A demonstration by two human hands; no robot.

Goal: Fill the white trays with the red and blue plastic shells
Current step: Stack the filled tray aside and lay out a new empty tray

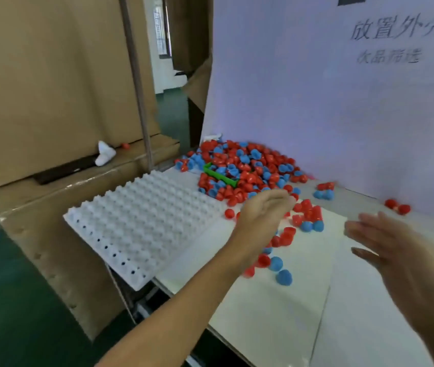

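Both the left hand [262,215] and right hand [395,239] hover released over scattered shells [283,276] beside the tray [141,223].

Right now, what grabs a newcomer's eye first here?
The big heap of red and blue shells piled against the white backboard, with a green piece buried in it. Next, the empty white tray at the table's left edge. Both hands, left hand and right hand, hover open over scattered shells.
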